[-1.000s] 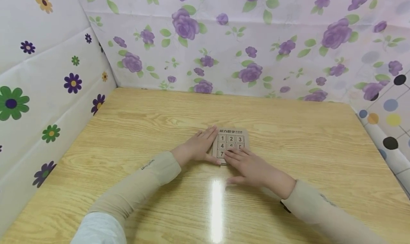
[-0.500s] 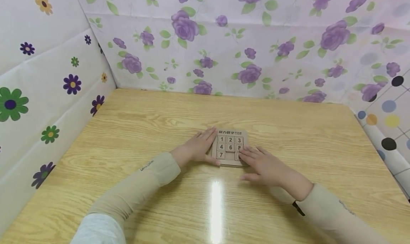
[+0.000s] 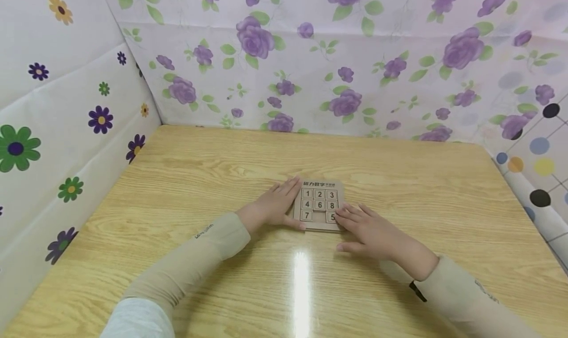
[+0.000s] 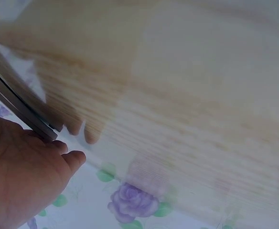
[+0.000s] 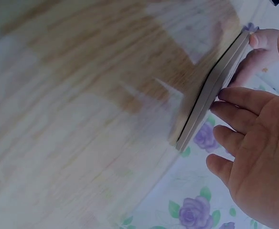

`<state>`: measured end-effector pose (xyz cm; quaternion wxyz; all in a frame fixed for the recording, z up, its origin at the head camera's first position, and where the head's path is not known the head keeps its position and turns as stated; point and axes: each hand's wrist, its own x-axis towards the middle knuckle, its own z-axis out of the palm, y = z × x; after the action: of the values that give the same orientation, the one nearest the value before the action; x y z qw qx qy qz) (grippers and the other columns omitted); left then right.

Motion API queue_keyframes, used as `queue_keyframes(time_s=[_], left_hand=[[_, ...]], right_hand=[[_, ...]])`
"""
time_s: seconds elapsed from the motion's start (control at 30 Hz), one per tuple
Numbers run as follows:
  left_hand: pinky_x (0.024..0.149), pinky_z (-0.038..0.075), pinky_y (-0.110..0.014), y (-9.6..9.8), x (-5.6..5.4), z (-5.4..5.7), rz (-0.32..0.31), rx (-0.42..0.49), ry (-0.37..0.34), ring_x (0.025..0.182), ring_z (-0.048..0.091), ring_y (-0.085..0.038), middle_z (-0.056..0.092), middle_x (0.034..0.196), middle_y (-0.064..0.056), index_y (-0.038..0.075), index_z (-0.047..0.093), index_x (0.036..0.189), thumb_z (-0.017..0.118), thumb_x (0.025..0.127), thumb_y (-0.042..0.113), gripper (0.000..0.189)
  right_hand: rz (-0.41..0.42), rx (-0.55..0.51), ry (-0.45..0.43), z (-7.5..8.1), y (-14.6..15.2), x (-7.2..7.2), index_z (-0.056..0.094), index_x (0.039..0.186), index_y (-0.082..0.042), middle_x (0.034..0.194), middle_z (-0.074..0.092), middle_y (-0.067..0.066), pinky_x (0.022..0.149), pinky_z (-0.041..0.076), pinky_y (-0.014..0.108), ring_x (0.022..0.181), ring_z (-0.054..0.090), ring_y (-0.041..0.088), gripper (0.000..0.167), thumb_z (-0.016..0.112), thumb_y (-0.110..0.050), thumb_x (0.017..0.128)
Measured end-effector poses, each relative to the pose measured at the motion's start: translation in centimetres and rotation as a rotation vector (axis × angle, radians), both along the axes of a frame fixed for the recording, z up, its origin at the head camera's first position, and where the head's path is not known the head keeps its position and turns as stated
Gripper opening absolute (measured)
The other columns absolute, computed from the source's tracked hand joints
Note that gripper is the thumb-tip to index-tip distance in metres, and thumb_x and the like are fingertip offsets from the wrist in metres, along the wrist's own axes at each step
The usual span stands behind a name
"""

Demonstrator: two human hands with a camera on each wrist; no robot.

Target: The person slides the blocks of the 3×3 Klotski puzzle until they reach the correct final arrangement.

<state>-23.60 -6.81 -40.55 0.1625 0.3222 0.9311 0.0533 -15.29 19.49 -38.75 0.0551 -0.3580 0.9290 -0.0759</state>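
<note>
A beige sliding number puzzle (image 3: pixel 326 227) lies flat on the table. Its rows read 1, 2, 3, then 4, 6, 8, then 7, a gap and 5. My left hand (image 3: pixel 276 206) rests along the puzzle's left edge with straight fingers, its thumb at the lower left corner. Beside the right edge, my right hand (image 3: pixel 372 233) has its fingers extended, the fingertips at the 5 tile (image 3: pixel 331 217) and partly covering it. In the right wrist view, the fingertips meet the puzzle's side (image 5: pixel 211 90); in the left wrist view, its edge (image 4: pixel 22 105) runs by my left fingers.
The wood-grain table (image 3: pixel 222 165) reflects a bright strip of light in front of the puzzle. Floral cloth (image 3: pixel 284 71) hangs behind it, with patterned sheets on the left and right sides. A beige sleeve covers each forearm.
My right hand has moved right, from over the puzzle's lower middle to its right edge, uncovering the 6, the 8, the gap and most of the 5. My left hand stays put.
</note>
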Motion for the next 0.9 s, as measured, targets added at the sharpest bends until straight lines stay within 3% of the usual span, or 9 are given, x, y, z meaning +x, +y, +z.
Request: queue_keyframes(time_s=[0.9], left_hand=[[0.121, 0.005, -0.043, -0.01, 0.05, 0.14, 0.0, 0.001, -0.005, 0.148, -0.002, -0.025, -0.007, 0.16, -0.01, 0.006, -0.002, 0.153, 0.06, 0.074, 0.072, 0.12]], right_hand=[[-0.003, -0.007, -0.006, -0.2, 0.18, -0.03, 0.044, 0.139, 0.003, 0.147, 0.041, 0.018, 0.114, 0.022, 0.057, 0.138, 0.033, 0.037, 0.071, 0.054, -0.049, 0.092]])
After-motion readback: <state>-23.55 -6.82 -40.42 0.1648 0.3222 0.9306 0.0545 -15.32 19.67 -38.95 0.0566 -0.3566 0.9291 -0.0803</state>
